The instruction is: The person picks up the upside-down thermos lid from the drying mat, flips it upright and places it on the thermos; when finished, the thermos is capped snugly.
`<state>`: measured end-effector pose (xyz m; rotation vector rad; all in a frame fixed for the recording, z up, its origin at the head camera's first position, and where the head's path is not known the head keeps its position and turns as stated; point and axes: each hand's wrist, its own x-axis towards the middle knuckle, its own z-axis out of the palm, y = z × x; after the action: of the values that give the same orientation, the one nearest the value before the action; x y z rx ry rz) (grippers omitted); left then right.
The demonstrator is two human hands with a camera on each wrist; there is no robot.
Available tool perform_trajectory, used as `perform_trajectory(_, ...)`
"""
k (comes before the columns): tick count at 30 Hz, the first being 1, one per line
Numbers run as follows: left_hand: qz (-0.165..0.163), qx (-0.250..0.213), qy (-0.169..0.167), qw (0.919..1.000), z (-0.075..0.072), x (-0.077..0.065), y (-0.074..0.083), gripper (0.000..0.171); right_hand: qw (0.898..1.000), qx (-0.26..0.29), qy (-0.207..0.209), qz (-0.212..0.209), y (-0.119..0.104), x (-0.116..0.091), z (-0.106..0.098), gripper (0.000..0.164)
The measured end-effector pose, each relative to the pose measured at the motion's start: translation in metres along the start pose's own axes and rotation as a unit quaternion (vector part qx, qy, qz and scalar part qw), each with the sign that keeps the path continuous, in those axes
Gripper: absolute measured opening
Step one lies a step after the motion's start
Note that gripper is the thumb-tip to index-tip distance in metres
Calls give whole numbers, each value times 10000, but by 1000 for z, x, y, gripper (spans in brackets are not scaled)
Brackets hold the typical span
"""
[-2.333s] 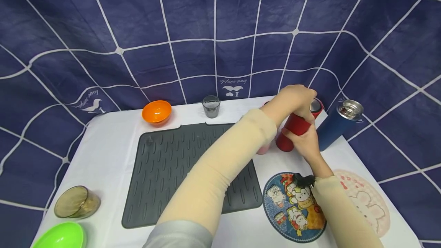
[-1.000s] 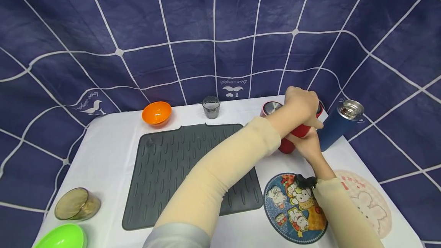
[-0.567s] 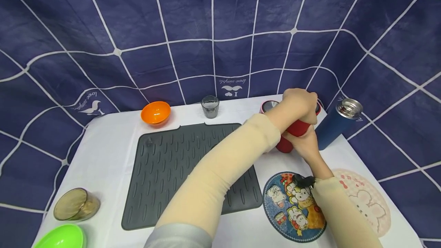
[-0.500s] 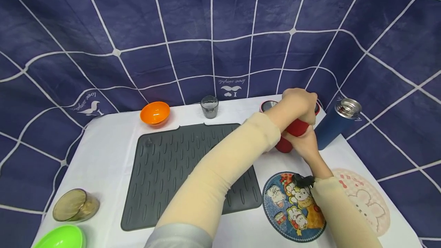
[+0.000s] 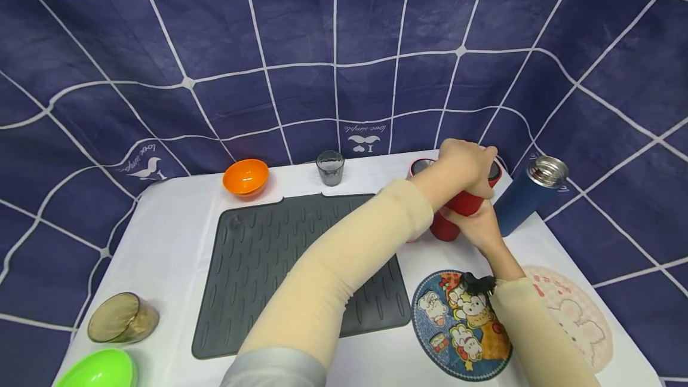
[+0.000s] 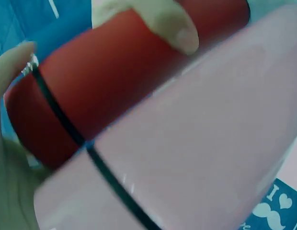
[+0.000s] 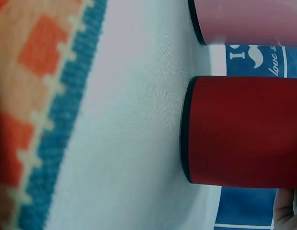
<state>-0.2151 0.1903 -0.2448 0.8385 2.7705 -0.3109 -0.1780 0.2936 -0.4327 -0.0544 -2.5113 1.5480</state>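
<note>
1. A dark blue cloth with white grid lines (image 5: 301, 28) hangs behind a white cloth-covered table (image 5: 166, 220), which carries a dark grey ribbed rectangular mat (image 5: 252, 279).
2. At the table's near right lie a round blue denim-look mat with cartoon figures (image 5: 457, 327) and a round pale pink mat with a rabbit (image 5: 586, 321); the right sleeve overlaps both in the head view.
3. A tall blue cylindrical flask (image 5: 518, 202) shows a bare steel mouth, so its lid appears already off; that lid cannot be made out.
4. A red cylindrical flask (image 5: 466, 203), the thing being worked, is between the blue flask and a pale pink cylindrical flask (image 6: 201, 124). Both of these have their lids on, so work on the red one seems unfinished; loosening or tightening cannot be told.
5. The left hand (image 5: 462, 163) clasps the red flask's top; the right hand (image 5: 478, 226) grips its body lower down.
6. A bright green bowl (image 5: 97, 370), an orange bowl (image 5: 246, 178), a translucent brown cup (image 5: 120, 318) and a small grey glass cup (image 5: 330, 169) sit apart, untouched.
7. Only the left wrist view shows the thin black ring (image 6: 59, 110) between the red flask's lid and body; only the right wrist view shows its black base edge (image 7: 185, 129), seemingly resting on the table.
</note>
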Motion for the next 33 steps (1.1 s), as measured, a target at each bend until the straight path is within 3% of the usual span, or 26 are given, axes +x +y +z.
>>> perform_trajectory(4, -365, 49, 326, 9988, 2, 2, 8, 81, 10000, 5, 92, -7, 0, -1, -2, 75)
perform_trajectory(6, -415, -15, 377, 9984, 3, 3, 9, 72, 10000, 29, 78, -21, -1, -1, -2, 77)
perform_trajectory(10, -272, -261, 271, 9989, 2, 4, 4, 58, 10000, 16, 41, -21, -2, 1, 0, 81)
perform_trajectory(18, 247, -438, -32, 9987, -2, 3, -9, 66, 10000, -1, 1, 29, -2, 3, 4, 82)
perform_trajectory(25, 827, -154, -294, 9960, -3, 3, -14, 81, 9999, 51, -91, 135, -2, 2, 4, 77)
perform_trajectory(29, 688, 167, -198, 9973, 0, 1, -13, 80, 9997, 200, -153, 50, -2, 1, 5, 75)
perform_trajectory(33, 366, 650, 230, 9970, 3, -2, -4, 79, 9998, 194, 45, -41, -1, -2, 4, 73)
